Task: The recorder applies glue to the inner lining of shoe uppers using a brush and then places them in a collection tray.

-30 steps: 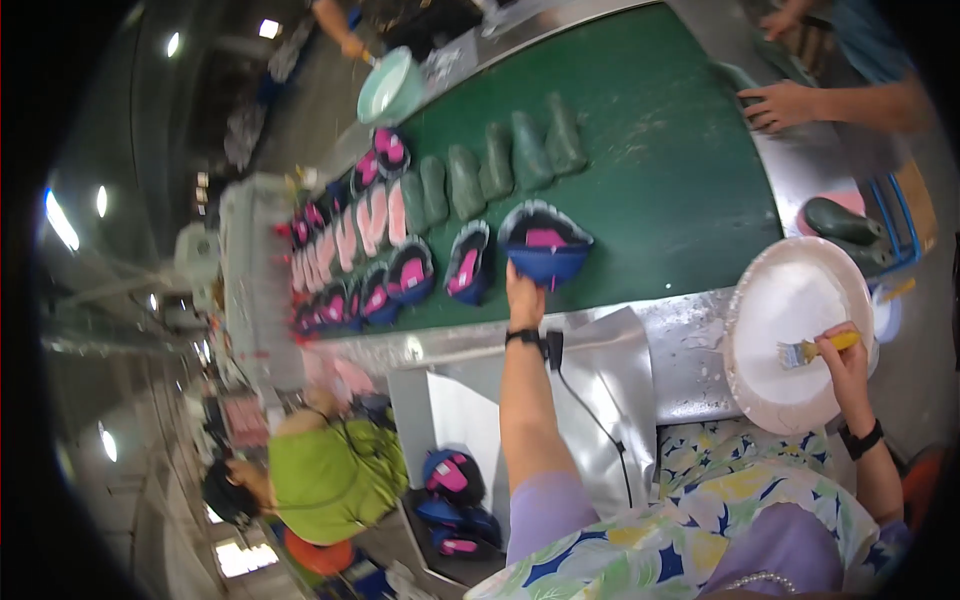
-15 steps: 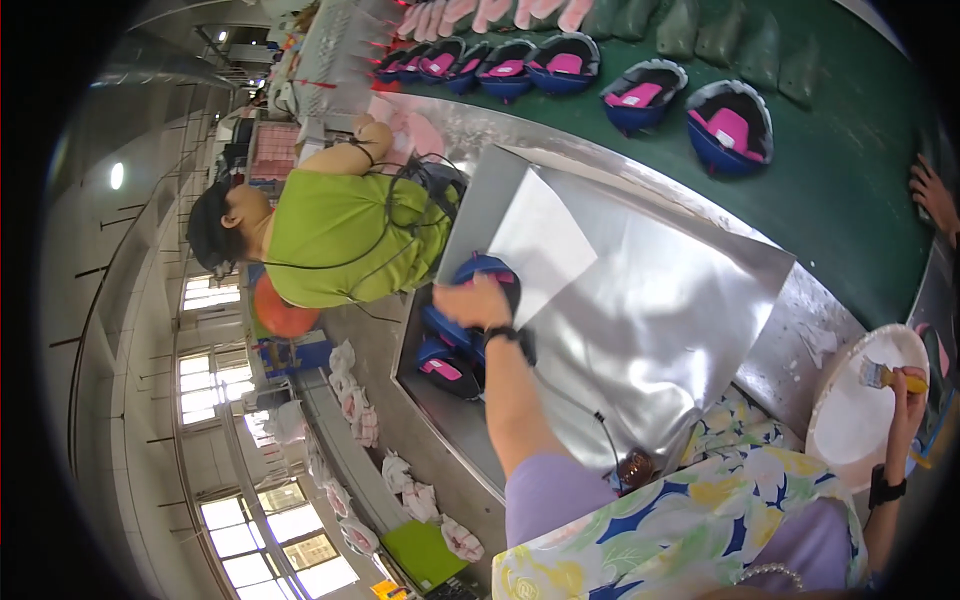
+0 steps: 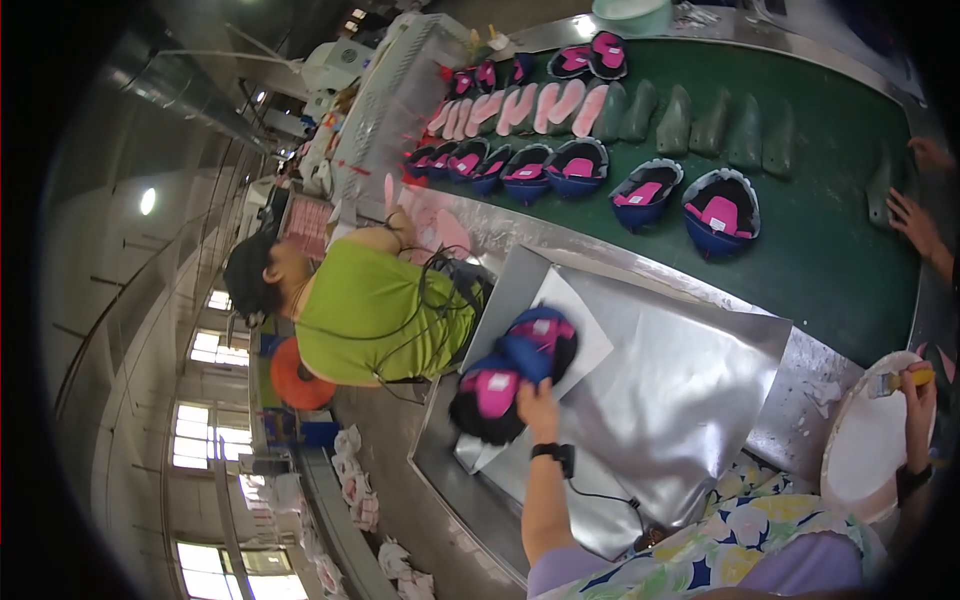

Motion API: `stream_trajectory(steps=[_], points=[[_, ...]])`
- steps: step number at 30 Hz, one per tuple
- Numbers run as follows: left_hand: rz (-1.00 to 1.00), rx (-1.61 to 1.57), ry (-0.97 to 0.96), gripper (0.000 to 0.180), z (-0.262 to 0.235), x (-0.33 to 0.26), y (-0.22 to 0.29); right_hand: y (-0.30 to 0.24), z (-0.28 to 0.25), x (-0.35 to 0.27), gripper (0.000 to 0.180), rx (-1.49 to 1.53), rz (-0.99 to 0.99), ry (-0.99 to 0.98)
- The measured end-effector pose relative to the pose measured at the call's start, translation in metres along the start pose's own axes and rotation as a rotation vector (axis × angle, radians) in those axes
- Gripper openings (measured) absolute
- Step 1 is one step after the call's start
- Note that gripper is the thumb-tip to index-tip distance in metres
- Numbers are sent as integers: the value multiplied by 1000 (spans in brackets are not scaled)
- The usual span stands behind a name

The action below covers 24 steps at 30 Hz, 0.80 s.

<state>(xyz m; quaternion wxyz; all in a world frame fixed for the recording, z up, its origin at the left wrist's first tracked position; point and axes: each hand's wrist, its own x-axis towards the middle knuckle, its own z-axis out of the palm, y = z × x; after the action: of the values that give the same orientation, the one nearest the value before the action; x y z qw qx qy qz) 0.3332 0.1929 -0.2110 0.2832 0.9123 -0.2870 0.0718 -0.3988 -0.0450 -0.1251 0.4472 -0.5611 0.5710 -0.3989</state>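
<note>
My left hand [image 3: 538, 410] is closed on a bundle of blue shoe uppers with pink linings and black fluffy edges. One upper [image 3: 497, 392] hangs nearest me, and another upper [image 3: 545, 330] sits just beyond it over a white sheet [image 3: 590, 345]. Below them is a bare metal tray [image 3: 690, 370]. On the far right, my right hand [image 3: 917, 395] grips a brush [image 3: 887, 385] with a yellow handle, its bristles by the rim of a white round basin [image 3: 850, 470].
A green conveyor belt [image 3: 800, 260] carries a row of blue uppers [image 3: 720, 215], pink insoles [image 3: 550, 105] and dark green shoe lasts [image 3: 675, 120]. Another person's hand [image 3: 915, 225] touches a last at the right. A person in a green shirt [image 3: 385, 310] sits beyond the tray.
My left hand has gone from reaching over the uppers at the tray's left end to gripping them, and they have shifted position. The view has tilted up. My right hand still holds the brush.
</note>
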Motion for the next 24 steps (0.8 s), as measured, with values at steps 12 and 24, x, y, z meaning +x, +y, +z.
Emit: stream_trajectory(steps=[12, 24], points=[[102, -408, -187, 28, 26, -88, 158, -33, -37, -64, 12, -37, 10, 3], [-271, 560, -139, 93, -17, -10, -15, 51, -45, -61, 11, -44, 0, 114]])
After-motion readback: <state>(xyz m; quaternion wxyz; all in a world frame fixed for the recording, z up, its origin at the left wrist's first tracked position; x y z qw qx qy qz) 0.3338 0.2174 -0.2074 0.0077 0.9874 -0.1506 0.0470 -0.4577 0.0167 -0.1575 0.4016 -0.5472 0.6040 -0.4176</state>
